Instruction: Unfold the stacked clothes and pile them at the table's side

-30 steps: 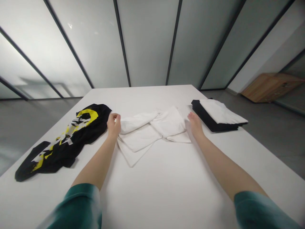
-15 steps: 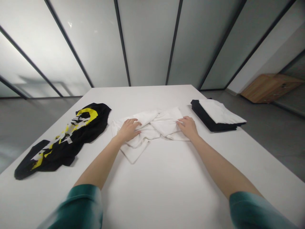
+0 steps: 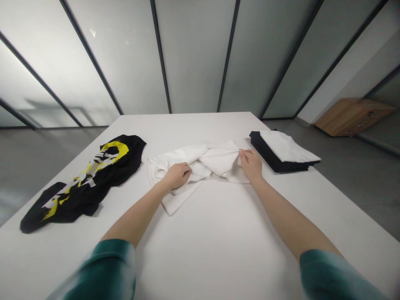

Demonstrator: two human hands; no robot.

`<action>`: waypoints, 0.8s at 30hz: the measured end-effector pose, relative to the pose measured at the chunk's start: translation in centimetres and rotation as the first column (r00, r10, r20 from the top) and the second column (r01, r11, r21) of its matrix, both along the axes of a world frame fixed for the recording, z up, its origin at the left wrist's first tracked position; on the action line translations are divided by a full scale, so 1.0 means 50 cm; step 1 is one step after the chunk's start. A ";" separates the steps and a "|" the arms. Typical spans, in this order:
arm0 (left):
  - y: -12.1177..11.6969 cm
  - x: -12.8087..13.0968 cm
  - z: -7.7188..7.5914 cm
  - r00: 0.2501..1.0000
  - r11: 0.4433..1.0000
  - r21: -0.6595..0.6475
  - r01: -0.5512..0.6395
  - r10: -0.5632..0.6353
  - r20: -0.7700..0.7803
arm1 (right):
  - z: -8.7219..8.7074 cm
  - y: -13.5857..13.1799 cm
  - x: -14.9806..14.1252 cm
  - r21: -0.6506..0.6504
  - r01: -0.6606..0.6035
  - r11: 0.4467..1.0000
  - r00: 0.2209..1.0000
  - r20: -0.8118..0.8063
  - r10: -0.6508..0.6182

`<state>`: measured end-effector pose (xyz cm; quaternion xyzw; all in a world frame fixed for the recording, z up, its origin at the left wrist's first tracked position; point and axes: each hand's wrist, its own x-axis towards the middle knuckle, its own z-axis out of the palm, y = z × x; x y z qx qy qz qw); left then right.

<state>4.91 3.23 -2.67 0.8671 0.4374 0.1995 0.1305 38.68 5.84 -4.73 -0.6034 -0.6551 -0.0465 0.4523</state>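
Note:
A crumpled white garment [image 3: 218,160], perhaps a T-shirt, lies across the middle of the table, with one corner pointing toward me. My left hand [image 3: 177,175] is closed on a fold near its left half, the fingertips partly hidden. At the garment's right end, my right hand [image 3: 251,161] pinches the cloth between thumb and fingers and lifts it slightly. How the garment is layered cannot be made out.
To the left lies a rumpled black garment [image 3: 84,196] with a yellow and white print. A stack of folded black clothes [image 3: 270,158] with a folded white one [image 3: 287,146] on top sits near the right edge of the white table [image 3: 212,250]. A wooden cabinet [image 3: 353,116] stands beyond.
Both hands have closed on the white cloth from looser, spread fingers. The left hand has moved slightly right and nearer; the right hand has shifted slightly right, raising the fabric.

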 end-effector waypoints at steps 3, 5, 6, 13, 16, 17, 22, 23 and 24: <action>0.028 -0.034 0.017 0.854 0.938 -0.091 -0.335 0.343 0.391 | 0.004 0.015 0.026 0.017 0.076 0.997 0.985 -0.159 -0.072; 0.047 -0.059 0.035 0.592 0.836 -0.246 -0.491 0.528 0.609 | 0.007 0.023 0.039 -0.008 0.153 0.988 0.948 -0.280 -0.149; 0.054 -0.069 0.045 0.454 0.795 -0.333 -0.508 0.575 0.681 | 0.010 0.024 0.041 -0.028 0.177 0.984 0.929 -0.324 -0.176; 0.049 -0.091 0.127 -0.026 0.877 -0.421 -0.233 0.427 0.904 | 0.087 0.001 0.010 0.164 0.091 0.982 0.976 -0.209 -0.056; 0.034 -0.082 0.150 -0.002 0.938 -0.335 -0.092 0.336 0.942 | 0.142 -0.003 -0.007 0.160 -0.007 0.987 0.975 -0.219 0.043; 0.029 -0.073 0.151 0.043 0.947 -0.319 -0.046 0.321 0.946 | 0.156 -0.003 -0.020 0.122 -0.056 0.991 0.957 -0.276 0.088; 0.002 0.027 0.106 0.579 0.975 -0.221 0.018 0.170 0.797 | 0.167 -0.043 -0.167 0.015 -0.525 0.851 0.621 -0.678 0.394; -0.004 0.047 0.094 0.708 0.987 -0.161 0.002 0.112 0.697 | 0.161 -0.060 -0.200 0.016 -0.638 0.770 0.526 -0.721 0.451; -0.009 0.063 0.082 0.814 0.995 -0.102 -0.018 0.074 0.576 | 0.155 -0.078 -0.228 -0.003 -0.740 0.673 0.463 -0.727 0.506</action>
